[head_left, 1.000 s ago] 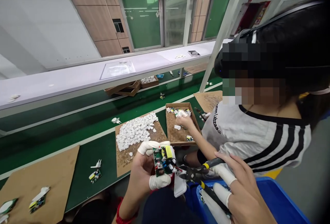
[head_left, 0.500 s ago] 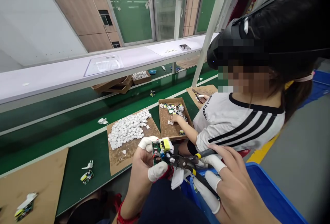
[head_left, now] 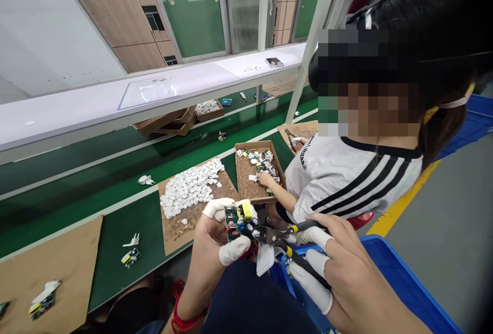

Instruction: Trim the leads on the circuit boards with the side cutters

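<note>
White finger cots cover the fingertips of both my hands. Pinched in my left hand (head_left: 217, 239) is a small green circuit board (head_left: 235, 218) with a yellow transformer on top, held over my lap. My right hand (head_left: 331, 262) is wrapped round the black and yellow handles of cutting pliers (head_left: 283, 239). The pliers' jaws reach the board's right edge, beside its dark capacitors. A white plastic plug piece (head_left: 265, 259) hangs just under the jaws. Whether a wire lies between the jaws is too small to make out.
Many white plastic pieces (head_left: 190, 188) cover a cardboard sheet (head_left: 179, 236). A cardboard box (head_left: 246, 190) of boards stands by a co-worker (head_left: 358, 180), whose hand reaches into it. A blue bin (head_left: 408, 282) is at my right. Loose boards (head_left: 131, 257) lie left on the green bench (head_left: 115, 226).
My view has shifted slightly. The board and pliers stay together, almost unmoved. The co-worker's hand has moved slightly inside the box, and their head has tilted a little.
</note>
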Demonstrator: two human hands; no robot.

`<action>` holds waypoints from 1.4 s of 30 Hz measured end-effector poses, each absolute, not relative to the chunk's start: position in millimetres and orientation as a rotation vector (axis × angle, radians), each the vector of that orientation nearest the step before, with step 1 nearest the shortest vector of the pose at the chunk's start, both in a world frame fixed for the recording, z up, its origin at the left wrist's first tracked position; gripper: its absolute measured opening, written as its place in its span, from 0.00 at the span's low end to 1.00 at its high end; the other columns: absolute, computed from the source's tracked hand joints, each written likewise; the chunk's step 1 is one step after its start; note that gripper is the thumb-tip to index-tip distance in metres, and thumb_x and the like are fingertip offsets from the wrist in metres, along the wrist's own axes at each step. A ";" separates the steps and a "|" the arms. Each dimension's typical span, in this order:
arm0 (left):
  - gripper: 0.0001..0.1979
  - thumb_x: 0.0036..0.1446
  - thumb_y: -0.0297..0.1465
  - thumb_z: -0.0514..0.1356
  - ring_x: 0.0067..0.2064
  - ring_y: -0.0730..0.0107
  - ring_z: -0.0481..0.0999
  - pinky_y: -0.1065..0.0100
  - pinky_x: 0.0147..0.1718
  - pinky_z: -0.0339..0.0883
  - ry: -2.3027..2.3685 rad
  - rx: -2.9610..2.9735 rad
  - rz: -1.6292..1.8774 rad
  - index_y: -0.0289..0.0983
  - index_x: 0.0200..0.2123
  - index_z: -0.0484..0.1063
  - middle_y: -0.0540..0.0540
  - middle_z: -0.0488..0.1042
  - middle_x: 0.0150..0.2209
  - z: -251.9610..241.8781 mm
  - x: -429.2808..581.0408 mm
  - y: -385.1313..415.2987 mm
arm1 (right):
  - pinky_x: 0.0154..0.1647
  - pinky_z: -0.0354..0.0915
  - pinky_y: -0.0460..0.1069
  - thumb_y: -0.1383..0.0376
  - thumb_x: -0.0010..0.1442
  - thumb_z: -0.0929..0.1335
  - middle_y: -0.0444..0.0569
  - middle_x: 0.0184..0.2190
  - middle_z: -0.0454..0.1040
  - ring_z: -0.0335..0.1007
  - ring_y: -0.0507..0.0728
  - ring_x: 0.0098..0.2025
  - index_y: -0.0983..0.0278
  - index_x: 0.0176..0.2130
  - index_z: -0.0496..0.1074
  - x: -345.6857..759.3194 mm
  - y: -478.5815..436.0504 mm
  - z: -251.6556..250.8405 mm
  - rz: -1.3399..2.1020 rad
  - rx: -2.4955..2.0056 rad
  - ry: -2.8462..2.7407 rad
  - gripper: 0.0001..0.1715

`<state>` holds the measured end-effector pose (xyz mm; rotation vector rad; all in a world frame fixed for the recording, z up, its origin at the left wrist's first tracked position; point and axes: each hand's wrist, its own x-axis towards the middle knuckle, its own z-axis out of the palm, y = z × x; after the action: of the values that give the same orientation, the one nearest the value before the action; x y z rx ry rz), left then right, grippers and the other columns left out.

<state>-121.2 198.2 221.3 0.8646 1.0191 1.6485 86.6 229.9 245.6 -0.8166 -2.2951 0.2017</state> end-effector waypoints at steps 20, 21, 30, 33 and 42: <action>0.30 0.39 0.38 0.74 0.43 0.52 0.79 0.60 0.38 0.76 0.807 0.814 1.584 0.42 0.46 0.67 0.43 0.78 0.42 216.5 -118.5 194.2 | 0.47 0.66 0.50 0.58 0.67 0.59 0.45 0.36 0.68 0.63 0.57 0.50 0.61 0.28 0.61 98.4 237.1 241.1 1.215 -0.627 -2.285 0.17; 0.30 0.39 0.37 0.74 0.44 0.52 0.79 0.60 0.39 0.76 0.809 0.821 1.600 0.42 0.45 0.68 0.43 0.78 0.43 216.5 -118.6 194.0 | 0.49 0.66 0.51 0.59 0.67 0.60 0.46 0.38 0.68 0.62 0.57 0.52 0.60 0.29 0.63 99.2 235.6 239.1 1.122 -0.632 -2.320 0.15; 0.31 0.31 0.22 0.75 0.37 0.74 0.81 0.80 0.38 0.73 0.952 0.999 1.919 0.47 0.41 0.75 0.56 0.81 0.38 228.5 -115.6 187.5 | 0.56 0.55 0.64 0.68 0.61 0.65 0.56 0.41 0.70 0.57 0.69 0.58 0.66 0.32 0.70 91.6 216.3 238.2 0.148 -0.766 -2.339 0.07; 0.30 0.31 0.22 0.75 0.40 0.74 0.81 0.79 0.42 0.73 0.972 1.080 2.021 0.46 0.41 0.76 0.56 0.80 0.37 229.9 -113.2 186.8 | 0.54 0.57 0.62 0.68 0.61 0.65 0.54 0.37 0.71 0.60 0.68 0.56 0.65 0.28 0.69 86.5 213.6 243.6 0.031 -0.768 -2.286 0.09; 0.28 0.35 0.24 0.75 0.39 0.79 0.80 0.84 0.40 0.71 0.982 1.127 2.103 0.46 0.42 0.75 0.57 0.80 0.38 228.8 -112.8 186.9 | 0.43 0.67 0.57 0.71 0.60 0.66 0.51 0.24 0.68 0.64 0.63 0.44 0.68 0.28 0.70 83.9 213.4 241.2 0.056 -0.682 -2.312 0.08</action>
<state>-112.8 186.9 228.8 1.1266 0.9823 2.1031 83.9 213.4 241.2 -0.6820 -2.3122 0.0560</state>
